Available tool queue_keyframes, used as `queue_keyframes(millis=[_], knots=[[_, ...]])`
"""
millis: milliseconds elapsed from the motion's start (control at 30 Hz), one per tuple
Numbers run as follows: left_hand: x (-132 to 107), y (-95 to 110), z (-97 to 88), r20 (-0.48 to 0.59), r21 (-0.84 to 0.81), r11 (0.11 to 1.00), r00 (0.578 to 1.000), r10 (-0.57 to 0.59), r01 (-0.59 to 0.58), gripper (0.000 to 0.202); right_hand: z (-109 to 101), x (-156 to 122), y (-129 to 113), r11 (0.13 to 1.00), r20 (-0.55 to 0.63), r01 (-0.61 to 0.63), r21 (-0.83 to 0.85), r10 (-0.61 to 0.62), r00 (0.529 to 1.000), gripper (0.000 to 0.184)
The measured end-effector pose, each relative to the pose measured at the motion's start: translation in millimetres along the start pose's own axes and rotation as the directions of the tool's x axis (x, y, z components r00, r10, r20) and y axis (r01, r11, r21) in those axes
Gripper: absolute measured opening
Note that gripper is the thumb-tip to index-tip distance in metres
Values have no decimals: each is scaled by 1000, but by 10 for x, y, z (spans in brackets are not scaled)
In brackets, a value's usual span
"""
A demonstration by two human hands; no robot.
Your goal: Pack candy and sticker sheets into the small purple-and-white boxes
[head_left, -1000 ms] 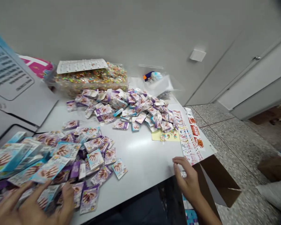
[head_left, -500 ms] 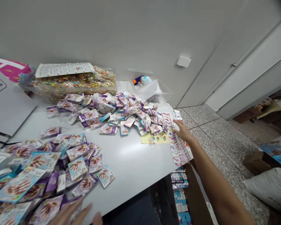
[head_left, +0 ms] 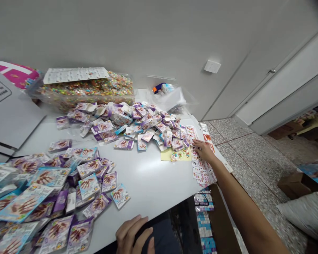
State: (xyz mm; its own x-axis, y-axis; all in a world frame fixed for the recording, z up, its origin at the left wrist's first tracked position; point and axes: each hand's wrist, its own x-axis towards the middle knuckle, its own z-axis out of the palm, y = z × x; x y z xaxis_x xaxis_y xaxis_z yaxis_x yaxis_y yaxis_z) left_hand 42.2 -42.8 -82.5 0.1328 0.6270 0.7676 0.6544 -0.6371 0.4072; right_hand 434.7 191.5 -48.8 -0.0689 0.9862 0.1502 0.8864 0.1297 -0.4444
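Observation:
My right hand [head_left: 204, 151] rests on the printed sticker sheets [head_left: 198, 173] at the table's right edge, fingers stretched out over them. Just left of it, small clear packets of coloured beads [head_left: 176, 155] lie on a yellow paper [head_left: 166, 155]. Over the front edge of the table, my left hand [head_left: 134, 235] is empty, its fingers apart and a little bent. The closest thing to it is a small blue box [head_left: 120, 196] with a picture of a hand on it.
Finished-looking small boxes [head_left: 55, 233] pile up at the left, and opened boxes [head_left: 148, 127] heap at the back. Behind stand a clear bin of bead packets [head_left: 92, 99] and a clear tray [head_left: 189, 100]. A brown carton [head_left: 222, 218] with packed boxes stands below the right edge.
My left hand has moved right, from the box pile to the table's front edge. My right hand has come down onto the sticker sheets. The view has shifted slightly.

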Motion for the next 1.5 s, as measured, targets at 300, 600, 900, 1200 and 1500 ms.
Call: queue_keyframes(millis=[300,600,900,1200,1500], knots=[[295,-14,-47,73,-230,966,992,-102,116,35,-666,-663,-1007,997,-362,8,79,21,932,21],[1026,293,245,742,-482,103,468,-479,870,36,-287,-1580,-2251,802,-227,532,270,-484,845,56],[972,145,259,660,-589,-274,256,-706,760,40,522,-1896,-2306,779,-243,208,591,-74,967,51],[1007,54,173,589,-390,508,632,-504,768,29,754,-1676,-2398,-14,356,-376,926,361,862,32],[952,-6,465,712,-306,288,419,-563,908,30,580,-1683,-2241,402,254,-305,864,177,951,43]])
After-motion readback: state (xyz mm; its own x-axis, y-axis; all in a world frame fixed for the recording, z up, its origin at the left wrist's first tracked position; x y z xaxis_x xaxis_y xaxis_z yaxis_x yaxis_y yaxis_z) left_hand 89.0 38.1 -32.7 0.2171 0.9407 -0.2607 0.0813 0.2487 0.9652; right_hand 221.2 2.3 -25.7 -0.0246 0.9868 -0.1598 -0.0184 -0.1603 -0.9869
